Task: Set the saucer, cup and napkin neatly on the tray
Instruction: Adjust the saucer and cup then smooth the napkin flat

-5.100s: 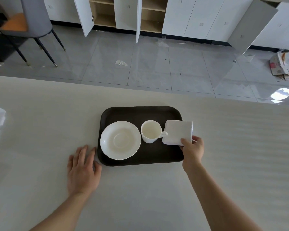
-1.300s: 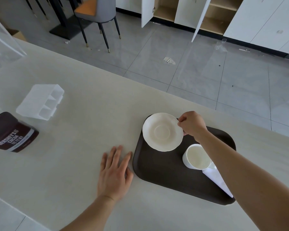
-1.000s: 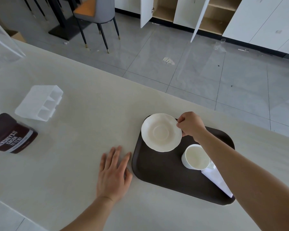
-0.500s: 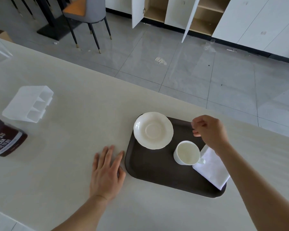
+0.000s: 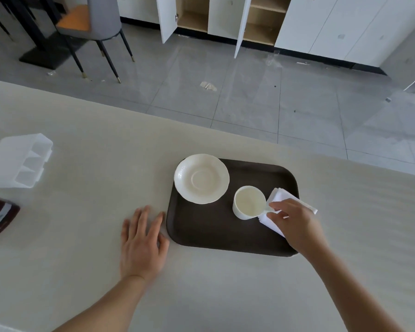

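Fingertips of the right hand (image 5: 295, 221) close around the cup's handle, though whether they truly pinch it cannot be told; the left hand (image 5: 140, 243) lies flat, fingers spread, on the table (image 5: 86, 248) against the tray's near-left corner, probably to steady it. Lengthwise, the dark tray (image 5: 201, 233) runs left to right. Its far-left corner carries the saucer (image 5: 201, 178), rim overhanging slightly. At centre-right stands the cup (image 5: 249, 202), upright, handle pointing right toward the napkin (image 5: 277, 196), which lies skewed, one corner past the edge.

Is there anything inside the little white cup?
No, it is empty. The cup stands upright on the tray, and its bare pale inside shows right to the bottom.
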